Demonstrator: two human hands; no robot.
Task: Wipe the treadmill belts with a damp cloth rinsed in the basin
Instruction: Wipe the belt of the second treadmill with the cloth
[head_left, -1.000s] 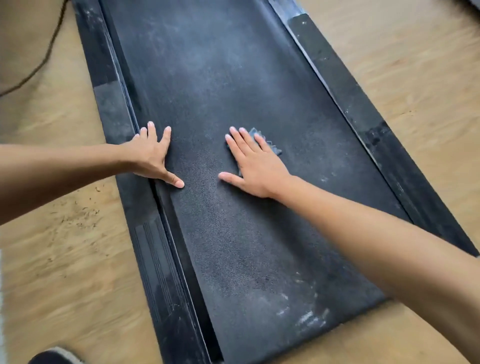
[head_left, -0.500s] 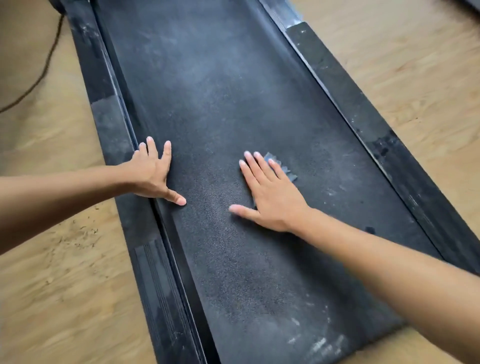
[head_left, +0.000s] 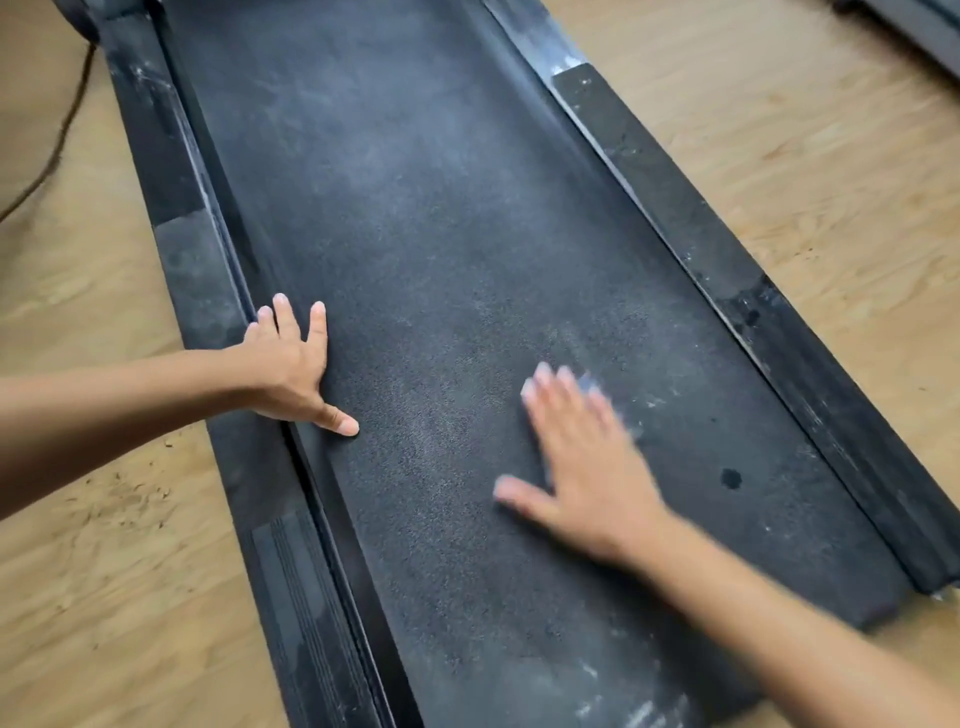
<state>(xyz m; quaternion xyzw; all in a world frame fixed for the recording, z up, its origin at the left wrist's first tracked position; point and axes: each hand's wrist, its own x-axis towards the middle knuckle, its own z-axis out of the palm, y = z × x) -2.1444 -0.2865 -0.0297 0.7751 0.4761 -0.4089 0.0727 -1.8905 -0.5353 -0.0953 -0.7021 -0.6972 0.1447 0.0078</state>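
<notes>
Treadmill belt (head_left: 467, 260), black and dusty, runs from near to far through the middle of the frame. Left hand (head_left: 291, 369) lies flat and released, fingers spread, at the belt's left edge, thumb tip on the belt, heel over the left side rail (head_left: 208, 291). Right hand (head_left: 587, 467) is motion-blurred, palm down, fingers extended, pressing a cloth (head_left: 597, 387) flat against the belt right of centre (only a pale grey corner shows past the fingertips; no curled grip seen). Small dark spot (head_left: 731, 478) on the belt just right of that hand. Right side rail (head_left: 727, 270) scuffed. Wooden floor (head_left: 779, 156) on both sides. A dark cable (head_left: 52, 156) trails over the floor far left, well apart from the hands.
</notes>
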